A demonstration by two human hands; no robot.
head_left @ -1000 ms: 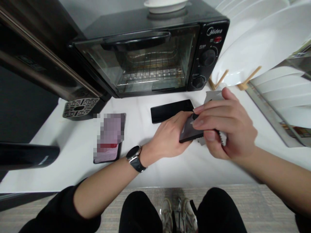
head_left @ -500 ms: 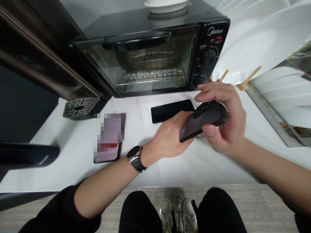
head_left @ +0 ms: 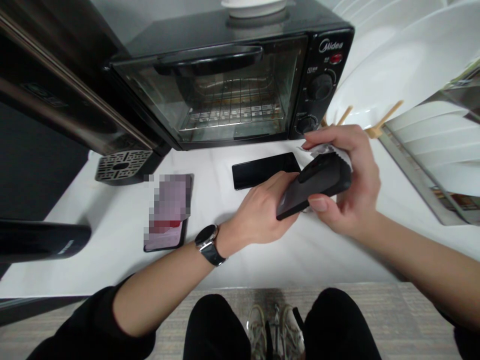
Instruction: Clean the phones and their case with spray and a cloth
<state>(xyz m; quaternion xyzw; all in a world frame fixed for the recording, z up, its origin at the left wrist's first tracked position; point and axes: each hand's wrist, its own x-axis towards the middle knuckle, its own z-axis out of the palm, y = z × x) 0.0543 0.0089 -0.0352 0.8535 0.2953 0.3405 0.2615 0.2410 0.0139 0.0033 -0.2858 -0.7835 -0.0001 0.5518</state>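
The left hand [head_left: 262, 210] grips the lower end of a black smartphone [head_left: 309, 185], tilted above the white table [head_left: 232, 265]. The right hand [head_left: 354, 185] is curled around the upper end, thumb on the near edge, with a pale cloth [head_left: 330, 149] between palm and phone; the cloth appears thin, perhaps a wipe. A second phone [head_left: 262, 171] lies on the table just beyond the left hand, in front of the toaster oven [head_left: 232, 95].
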